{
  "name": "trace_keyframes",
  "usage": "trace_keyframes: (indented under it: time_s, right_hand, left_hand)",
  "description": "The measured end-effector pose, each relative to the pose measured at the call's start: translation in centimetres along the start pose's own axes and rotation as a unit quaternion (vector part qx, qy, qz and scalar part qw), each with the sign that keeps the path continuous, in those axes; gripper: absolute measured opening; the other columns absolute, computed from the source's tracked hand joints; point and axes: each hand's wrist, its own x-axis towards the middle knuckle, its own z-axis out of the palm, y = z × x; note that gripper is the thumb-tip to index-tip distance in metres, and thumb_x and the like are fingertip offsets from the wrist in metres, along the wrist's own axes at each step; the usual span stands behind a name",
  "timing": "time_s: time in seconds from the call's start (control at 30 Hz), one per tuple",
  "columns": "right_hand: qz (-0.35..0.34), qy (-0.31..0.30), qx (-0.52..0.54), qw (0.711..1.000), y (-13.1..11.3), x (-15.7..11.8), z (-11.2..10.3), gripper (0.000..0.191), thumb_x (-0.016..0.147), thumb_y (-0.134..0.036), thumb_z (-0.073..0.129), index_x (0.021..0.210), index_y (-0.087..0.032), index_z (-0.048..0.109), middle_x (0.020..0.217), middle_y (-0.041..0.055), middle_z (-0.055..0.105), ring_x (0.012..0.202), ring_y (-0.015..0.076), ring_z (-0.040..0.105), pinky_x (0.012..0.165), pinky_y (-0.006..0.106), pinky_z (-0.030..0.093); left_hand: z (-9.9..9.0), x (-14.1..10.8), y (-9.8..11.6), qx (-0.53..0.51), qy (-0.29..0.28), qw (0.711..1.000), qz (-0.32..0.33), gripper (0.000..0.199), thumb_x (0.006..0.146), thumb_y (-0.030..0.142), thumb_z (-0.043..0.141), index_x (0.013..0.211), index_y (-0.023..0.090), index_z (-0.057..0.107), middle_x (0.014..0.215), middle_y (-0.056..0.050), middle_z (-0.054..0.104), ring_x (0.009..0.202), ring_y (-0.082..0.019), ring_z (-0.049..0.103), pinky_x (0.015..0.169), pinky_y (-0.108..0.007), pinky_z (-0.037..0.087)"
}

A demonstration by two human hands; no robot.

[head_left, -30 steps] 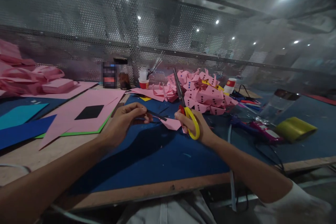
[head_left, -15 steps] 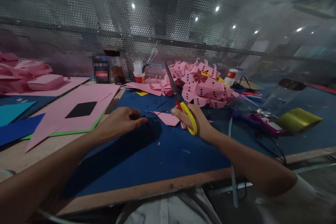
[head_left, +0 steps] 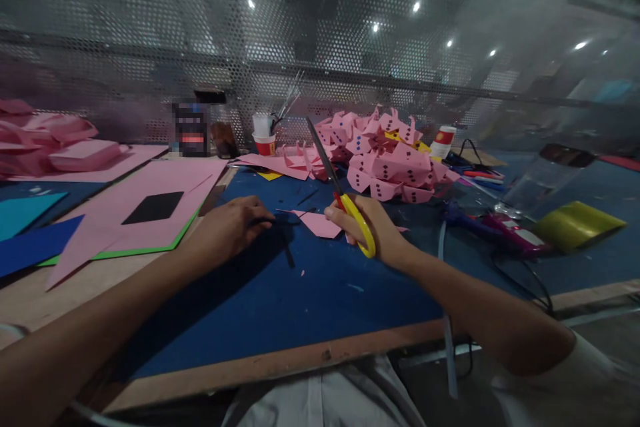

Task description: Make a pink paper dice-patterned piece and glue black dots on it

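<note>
My right hand (head_left: 367,223) is wrapped round the yellow and red handles of a pair of scissors (head_left: 325,157), whose dark blades point up and away to the left. Beneath that hand lies a cut piece of pink paper (head_left: 320,224) on the blue mat (head_left: 300,307). To the left, my left hand (head_left: 245,223) hovers over the mat with its fingers pinched together on a thin dark strip (head_left: 265,219). Between the hands, another small dark strip (head_left: 307,197) rests on the mat.
Folded pink paper shapes (head_left: 395,157) pile up at the back. Pink sheets (head_left: 165,180) with a black rectangle (head_left: 153,207) lie left. A paper cup (head_left: 265,145) stands behind. On the right are a purple tool (head_left: 515,235), a yellow roll (head_left: 577,225) and a clear cup (head_left: 545,177).
My left hand has drawn slightly up and left, its fingers closer together. My right hand stays nearly in place with the scissors. The view has shifted a little.
</note>
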Motion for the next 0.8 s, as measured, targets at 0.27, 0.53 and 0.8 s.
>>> trace_keyframes:
  time_s: [0.27,0.53,0.8]
  right_hand:
    - [0.015,-0.003,0.01,1.0,-0.6,0.0,0.1,0.027,0.084,-0.044,0.065,0.084,-0.018,0.062,0.051,-0.0057,0.048,0.044,0.0098,0.048,0.043,0.02,0.035]
    - [0.011,-0.007,0.016,1.0,-0.4,0.0,0.1,0.026,0.086,-0.042,0.064,0.081,-0.017,0.061,0.052,-0.0047,0.05,0.044,0.0095,0.048,0.042,0.02,0.036]
    - [0.016,-0.014,0.021,1.0,-0.1,0.1,0.2,0.025,0.086,-0.042,0.065,0.082,-0.018,0.059,0.054,-0.0048,0.049,0.044,0.0098,0.048,0.04,0.02,0.035]
  left_hand:
    - [0.3,0.3,-0.7,-0.025,0.001,1.0,-0.017,0.015,0.08,0.04,0.067,0.08,0.029,0.076,0.084,-0.008,0.068,0.08,-0.027,0.06,0.078,-0.034,0.044]
    - [-0.2,0.5,-0.9,0.043,-0.033,0.997,-0.055,0.017,0.083,0.038,0.06,0.079,0.022,0.066,0.08,-0.005,0.067,0.074,-0.023,0.059,0.07,-0.033,0.041]
    - [-2.2,0.9,0.6,-0.349,-0.036,0.914,-0.206,0.032,0.072,0.038,0.08,0.098,0.021,0.073,0.082,-0.001,0.07,0.073,-0.014,0.061,0.069,-0.024,0.046]
